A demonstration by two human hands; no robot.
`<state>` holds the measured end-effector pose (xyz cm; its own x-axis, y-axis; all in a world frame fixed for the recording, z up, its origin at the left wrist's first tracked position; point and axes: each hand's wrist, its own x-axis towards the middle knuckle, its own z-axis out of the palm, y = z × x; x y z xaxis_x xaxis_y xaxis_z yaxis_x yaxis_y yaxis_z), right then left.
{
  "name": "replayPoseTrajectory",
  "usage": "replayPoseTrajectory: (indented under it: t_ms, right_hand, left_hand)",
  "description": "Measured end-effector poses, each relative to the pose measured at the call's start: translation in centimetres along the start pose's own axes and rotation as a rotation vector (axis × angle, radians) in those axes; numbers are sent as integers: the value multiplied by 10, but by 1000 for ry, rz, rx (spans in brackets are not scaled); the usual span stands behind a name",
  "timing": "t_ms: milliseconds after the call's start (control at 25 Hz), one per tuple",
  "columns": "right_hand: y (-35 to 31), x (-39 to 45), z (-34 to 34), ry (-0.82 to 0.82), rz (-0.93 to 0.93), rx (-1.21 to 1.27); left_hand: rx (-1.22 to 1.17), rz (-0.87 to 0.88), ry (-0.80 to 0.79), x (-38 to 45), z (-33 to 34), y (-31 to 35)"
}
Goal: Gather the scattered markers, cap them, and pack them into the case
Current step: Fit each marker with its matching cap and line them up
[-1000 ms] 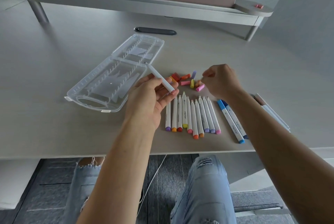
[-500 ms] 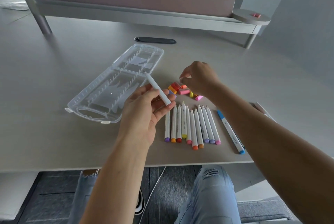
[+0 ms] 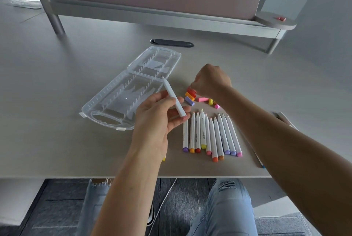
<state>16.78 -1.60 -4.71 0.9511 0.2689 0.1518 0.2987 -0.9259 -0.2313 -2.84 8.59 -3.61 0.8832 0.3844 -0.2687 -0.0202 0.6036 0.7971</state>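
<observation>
Left hand (image 3: 159,115) raised above desk (image 3: 57,121), fingers and thumb pinching white marker (image 3: 173,97), bare tip pointing away toward clear case (image 3: 129,90). Case lies open and flat on desk, both halves up, no markers inside. Right hand (image 3: 210,80) reaching over loose caps (image 3: 192,96), fingers curled down onto red cap (image 3: 191,90); whether cap is gripped, cannot tell. Row of uncapped markers (image 3: 211,136) side by side on desk near front edge, tips pointing away. More markers under right forearm, mostly hidden
</observation>
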Motion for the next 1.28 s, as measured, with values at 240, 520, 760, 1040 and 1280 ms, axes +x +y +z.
replayPoseTrajectory:
  t_ms: [240, 520, 760, 1040, 1280]
  right_hand:
    - [-4, -2, 2, -46, -5, -88]
    - [-14, -41, -42, -281, 162, 939]
    - [-2, -86, -53, -354, 109, 1286]
    - [6, -109, -66, -344, 23, 1142]
    - [5, -115, -68, -252, 52, 1083]
  left_hand:
    - [60, 10, -30, -9, 0, 3]
    - [125, -8, -63, -19, -1, -1]
    - [236, -51, -129, -31, 4, -16]
    - [199, -61, -147, -34, -1, -22]
    - [27, -132, -207, -27, 4, -17]
